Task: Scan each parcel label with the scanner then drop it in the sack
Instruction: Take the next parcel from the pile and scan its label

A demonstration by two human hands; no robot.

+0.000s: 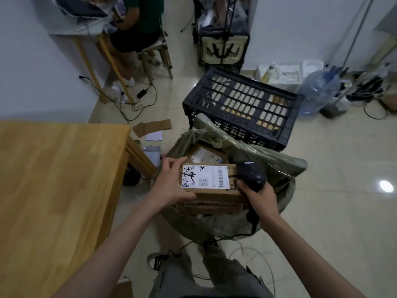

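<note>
At centre frame my left hand [171, 183] grips the parcel [209, 186] label-up over the sack [277, 168], so the scanner [251, 175] clasped in my right hand [261, 197] can read it, probably.

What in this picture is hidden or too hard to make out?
- Head view: the small print on the parcel label is too small to read.
- The parcel and the left hand cover most of the sack's contents.
- The right hand wraps the scanner's handle, hiding the trigger.
- The black crate walls screen what is inside.
- The top edge crops the seated person.
</note>
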